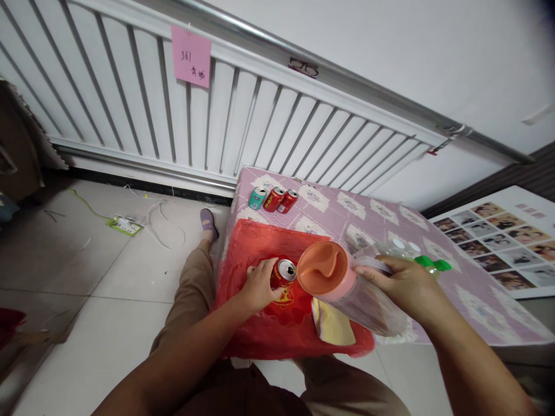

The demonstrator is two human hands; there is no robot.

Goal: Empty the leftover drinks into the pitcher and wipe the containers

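My left hand [259, 283] is wrapped round a red drink can [285, 271] whose top opening shows dark. The can stands over a red plastic sheet [255, 234] with yellow print near its middle. In my right hand [399, 283] is the handle of a clear plastic pitcher [368, 306] with an orange lid [323, 268]. The pitcher is tilted, its lid end close beside the can's top. No stream of liquid can be made out. A folded yellow cloth [333, 323] lies on the sheet below the pitcher.
Two red cans [288, 201] and a teal can [257, 198] stand at the back of the floral tablecloth [347, 205]. Clear bottles with green caps [433, 263] lie beyond my right hand. A photo board [498, 242] is at right, a radiator [243, 115] behind, a power strip [124, 225] on the floor.
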